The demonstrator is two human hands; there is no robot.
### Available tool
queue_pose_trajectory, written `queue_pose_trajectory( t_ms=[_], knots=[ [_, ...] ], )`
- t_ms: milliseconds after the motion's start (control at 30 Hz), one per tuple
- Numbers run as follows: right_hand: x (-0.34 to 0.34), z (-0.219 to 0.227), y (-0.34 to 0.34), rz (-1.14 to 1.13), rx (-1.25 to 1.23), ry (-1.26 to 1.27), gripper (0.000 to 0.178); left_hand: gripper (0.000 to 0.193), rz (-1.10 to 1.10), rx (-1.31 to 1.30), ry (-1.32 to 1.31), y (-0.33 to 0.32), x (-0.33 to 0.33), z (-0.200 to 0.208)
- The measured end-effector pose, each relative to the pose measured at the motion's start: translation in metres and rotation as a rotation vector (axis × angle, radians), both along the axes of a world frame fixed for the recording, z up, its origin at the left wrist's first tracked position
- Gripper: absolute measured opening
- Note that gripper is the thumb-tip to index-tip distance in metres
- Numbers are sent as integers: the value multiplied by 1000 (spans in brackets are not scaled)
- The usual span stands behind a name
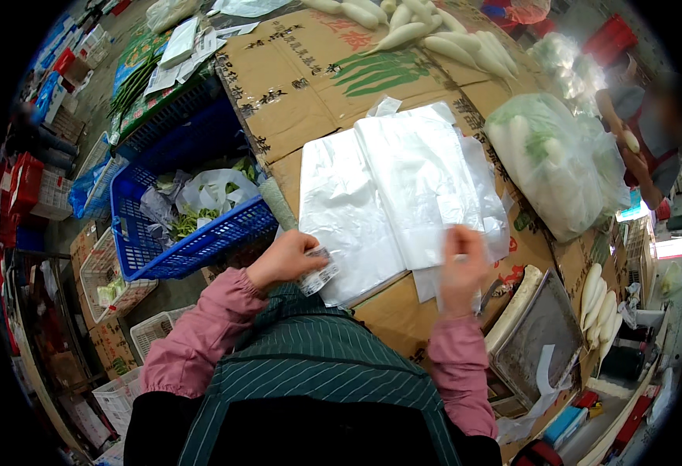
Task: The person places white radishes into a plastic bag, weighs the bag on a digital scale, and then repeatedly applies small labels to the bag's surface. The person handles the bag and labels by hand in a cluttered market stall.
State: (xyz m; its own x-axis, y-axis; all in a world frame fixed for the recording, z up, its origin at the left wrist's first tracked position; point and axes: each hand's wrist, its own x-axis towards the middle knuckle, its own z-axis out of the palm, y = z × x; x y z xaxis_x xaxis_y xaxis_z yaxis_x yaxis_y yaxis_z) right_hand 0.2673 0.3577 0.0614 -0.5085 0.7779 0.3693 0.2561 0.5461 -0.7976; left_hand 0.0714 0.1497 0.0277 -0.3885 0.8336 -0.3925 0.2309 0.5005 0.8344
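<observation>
Left hand (285, 259) pinches a small crinkly wrapper (317, 273), right hand (460, 268) grips the near edge of the plastic bags (391, 194) stretching away.

I see thin, glossy, milky-white plastic bags (403, 186) stacked on matt brown corrugated cardboard (317, 93) that covers the worktop. My left hand (286, 258) pinches a small crinkled piece of clear printed film (317, 273); my right hand (463, 268) rests on the smooth bag plastic. The blue crate (193, 248) is hard moulded plastic lattice, slightly shiny. My sleeves (201, 334) are soft pink cloth, the apron (310, 365) striped woven fabric. The scale tray (535, 338) looks like dull, scuffed metal. A filmy clear sack (558, 163) shines around smooth white radishes.
</observation>
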Motion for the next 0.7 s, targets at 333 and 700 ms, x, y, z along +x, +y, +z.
queue_pose_trajectory(
  t_ms=[333,700],
  knots=[
    [-37,-67,-94,662,131,-442,18,42,-159,-107,141,-34,-21,-11],
    [2,-36,-9,288,-474,-132,16,20,7,16,-320,-62,-20,10]
  ],
)
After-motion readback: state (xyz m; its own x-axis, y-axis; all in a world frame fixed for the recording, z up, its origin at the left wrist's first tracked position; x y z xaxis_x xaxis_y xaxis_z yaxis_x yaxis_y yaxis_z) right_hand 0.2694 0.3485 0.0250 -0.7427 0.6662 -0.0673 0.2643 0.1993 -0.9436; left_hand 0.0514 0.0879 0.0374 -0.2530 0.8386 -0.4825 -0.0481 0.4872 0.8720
